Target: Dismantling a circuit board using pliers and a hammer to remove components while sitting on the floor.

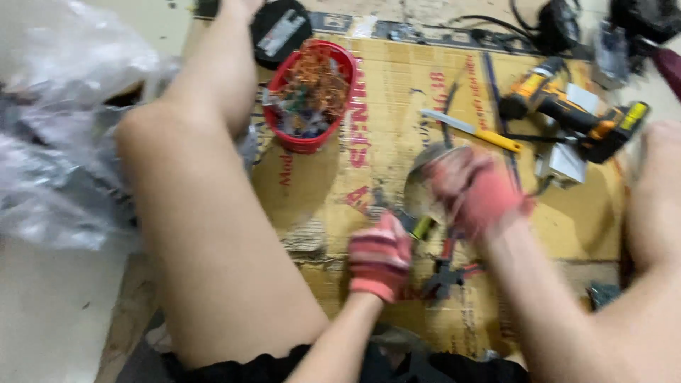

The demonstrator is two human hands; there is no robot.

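I sit on flattened cardboard [397, 92] with bare legs spread to either side. My left hand [379, 259], in a red striped work glove, is closed around a small tool with a yellow-green handle [423, 227]. My right hand [474, 191], in a red glove, grips a round grey metal part [424, 177] held just above the cardboard. The picture is blurred, so the part's detail cannot be made out. Red-handled pliers [447, 269] lie on the cardboard under my right wrist.
A red bowl [309, 140] of copper wire scraps stands at the upper middle beside my left knee [152, 135]. A yellow-handled knife [472, 130] and an orange-black cordless drill [567, 110] lie at the right. Clear plastic bags [57, 120] pile up at the left.
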